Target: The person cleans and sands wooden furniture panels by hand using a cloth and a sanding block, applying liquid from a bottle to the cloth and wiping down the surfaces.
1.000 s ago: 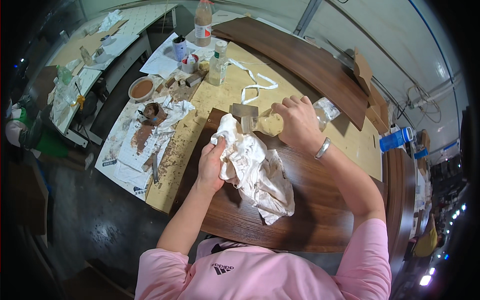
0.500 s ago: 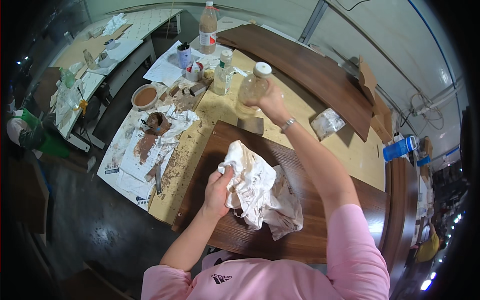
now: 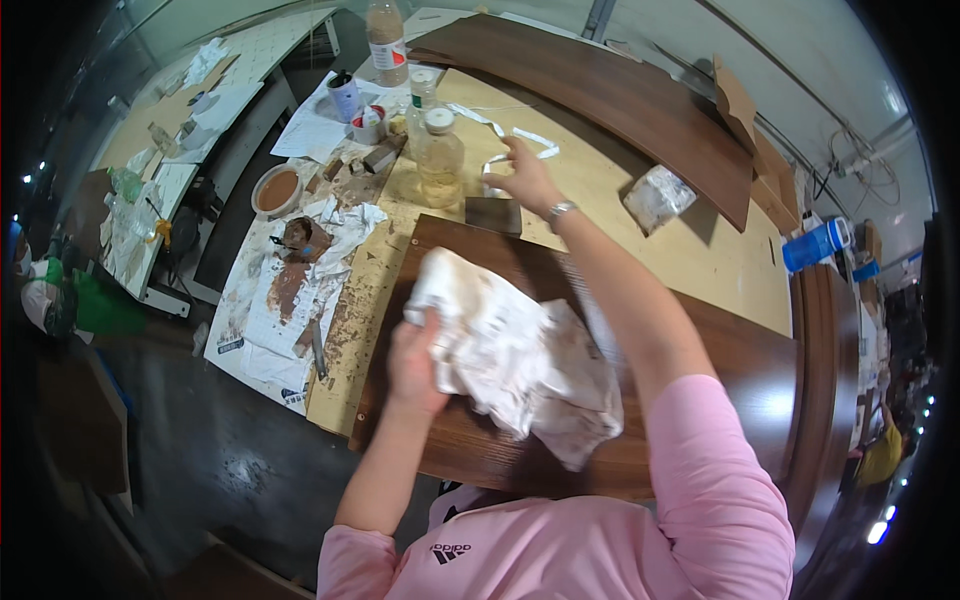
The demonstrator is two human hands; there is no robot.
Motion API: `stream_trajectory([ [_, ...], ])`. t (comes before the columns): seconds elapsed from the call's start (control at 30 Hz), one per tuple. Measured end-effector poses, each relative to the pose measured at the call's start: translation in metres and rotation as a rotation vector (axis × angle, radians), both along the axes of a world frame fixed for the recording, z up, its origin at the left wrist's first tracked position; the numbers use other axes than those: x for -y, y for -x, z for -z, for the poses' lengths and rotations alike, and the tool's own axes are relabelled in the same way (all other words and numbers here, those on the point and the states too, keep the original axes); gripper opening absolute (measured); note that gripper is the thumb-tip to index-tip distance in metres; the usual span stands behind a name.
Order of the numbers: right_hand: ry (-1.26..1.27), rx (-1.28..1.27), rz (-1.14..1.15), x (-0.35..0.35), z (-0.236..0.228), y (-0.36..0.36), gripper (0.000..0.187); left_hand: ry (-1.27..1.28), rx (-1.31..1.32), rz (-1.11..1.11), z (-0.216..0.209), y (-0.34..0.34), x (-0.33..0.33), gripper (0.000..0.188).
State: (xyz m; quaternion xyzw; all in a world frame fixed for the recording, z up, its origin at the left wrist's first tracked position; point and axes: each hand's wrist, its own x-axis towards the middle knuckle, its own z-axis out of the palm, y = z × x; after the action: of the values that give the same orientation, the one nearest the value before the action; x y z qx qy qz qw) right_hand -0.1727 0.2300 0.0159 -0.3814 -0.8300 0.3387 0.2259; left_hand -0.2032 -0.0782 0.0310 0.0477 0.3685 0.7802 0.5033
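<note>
My left hand (image 3: pixel 413 362) is closed on a stained white cloth (image 3: pixel 500 350) that hangs over the dark brown wooden panel (image 3: pixel 730 375) in front of me. Out over the yellowish board, my right hand (image 3: pixel 527 178) has its fingers apart and holds nothing. Left of it stands a clear bottle (image 3: pixel 440 165) with a white cap and some pale yellow liquid at the bottom. Below my right hand, a small dark block (image 3: pixel 493 215) lies by the panel's far edge. A white strip (image 3: pixel 535 143) curls on the board beyond the fingers.
On the left, stained paper (image 3: pixel 265 335) carries a cup of brown paste (image 3: pixel 277 190), a brown-smeared container (image 3: pixel 305 238) and a scraper (image 3: pixel 319 348). Taller bottles (image 3: pixel 386 50) stand behind. A long brown panel (image 3: pixel 600 95) lies at the back, a wrapped white packet (image 3: pixel 660 197) nearer.
My right hand has let go of the clear bottle, which now stands upright on the board farther left. The cloth in my left hand has shifted a little.
</note>
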Motion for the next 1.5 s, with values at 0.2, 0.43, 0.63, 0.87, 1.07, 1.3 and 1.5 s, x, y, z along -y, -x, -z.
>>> stream_trajectory([
  [0.2, -0.194, 0.037, 0.168, 0.029, -0.012, -0.253, 0.048, 0.144, -0.838, 0.158, -0.028, 0.042, -0.009, 0.031],
  [0.43, -0.211, 0.081, 0.675, 0.152, -0.012, -0.505, 0.028, 0.559, -1.342, 0.782, -0.020, -0.061, -0.084, 0.055],
  [0.63, -0.247, 0.238, 0.936, 0.274, 0.000, -0.632, 0.027, 0.669, -2.131, 0.039, 0.044, 0.025, -0.113, 0.046],
  [0.87, -0.322, 0.346, 1.045, 0.330, 0.022, -0.662, 0.027, 0.599, -1.669, 0.359, 0.011, -0.071, -0.106, 0.048],
  [1.07, -0.476, 0.334, 1.108, 0.328, 0.047, -0.633, 0.033, 0.599, -2.407, 0.414, 0.040, -0.095, -0.135, 0.055],
  [1.3, -0.531, 0.241, 1.158, 0.329, 0.064, -0.642, 0.039, -0.497, -2.071, 0.808, 0.030, -0.417, -0.162, 0.048],
  [1.5, -0.539, 0.160, 1.175, 0.321, 0.060, -0.629, 0.042, -0.181, -2.092, 0.775, 0.041, -0.344, -0.208, 0.051],
])
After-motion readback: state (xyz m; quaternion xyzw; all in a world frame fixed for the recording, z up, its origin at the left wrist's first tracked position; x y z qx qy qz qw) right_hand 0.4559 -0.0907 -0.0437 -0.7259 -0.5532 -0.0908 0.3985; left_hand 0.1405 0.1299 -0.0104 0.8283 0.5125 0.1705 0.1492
